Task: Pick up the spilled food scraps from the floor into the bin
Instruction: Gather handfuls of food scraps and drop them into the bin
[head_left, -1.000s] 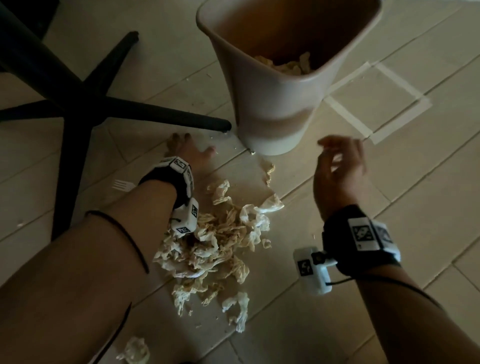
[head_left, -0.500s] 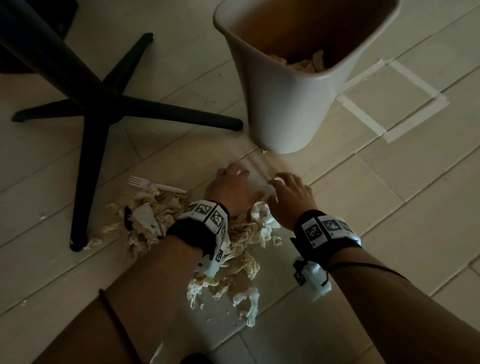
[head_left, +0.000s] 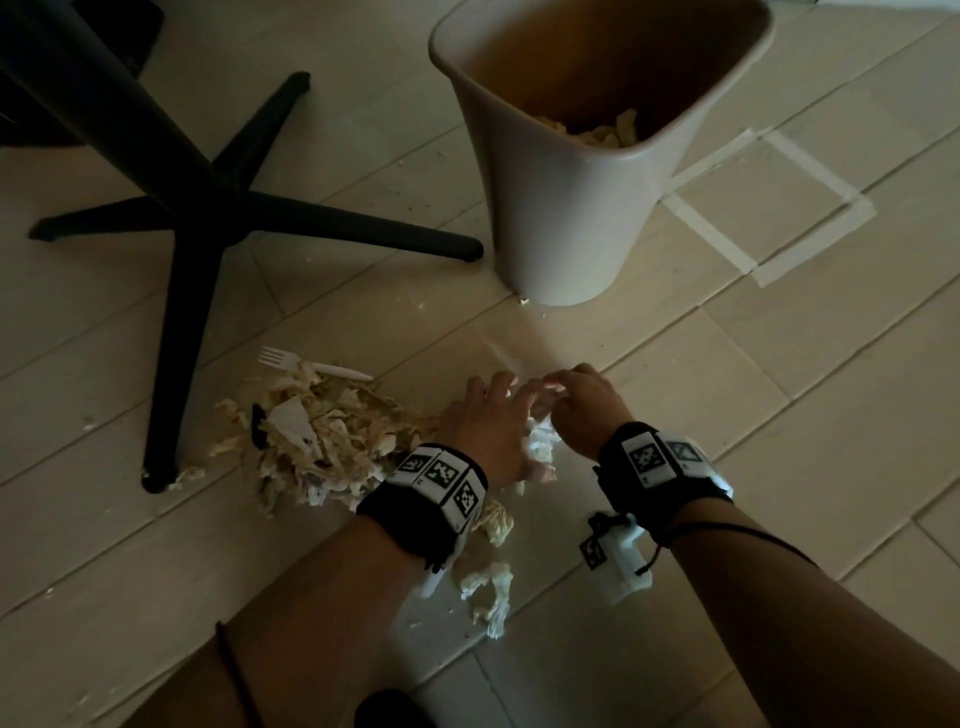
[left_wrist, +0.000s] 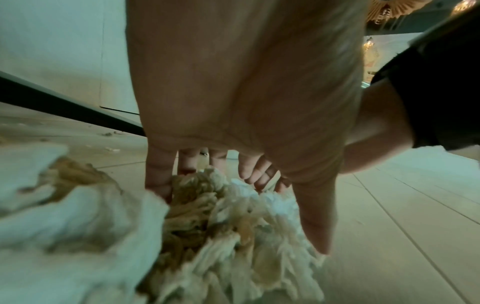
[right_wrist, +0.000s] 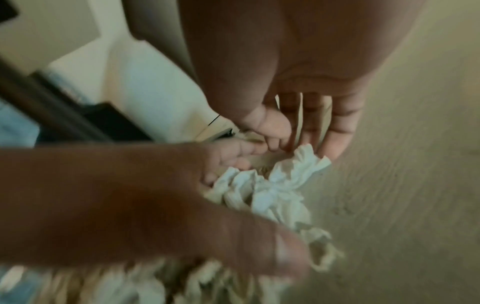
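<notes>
A heap of pale shredded food scraps lies on the floor in front of the beige bin, which holds more scraps inside. My left hand lies over the heap's right end with fingers spread and fairly straight, tips dug into the scraps. My right hand meets it from the right, its fingers curled and pinching a white wad of scraps. In the right wrist view my right hand has thumb and fingers closing on that wad. A loose piece lies nearer to me.
A black chair base spreads its legs left of the bin; one leg ends beside the heap. A white plastic fork lies at the heap's far edge. A tape square marks the floor right of the bin.
My right hand has dropped from beside the bin to the scraps. My left hand has drawn back from the floor near the bin onto the heap, and the two hands now meet.
</notes>
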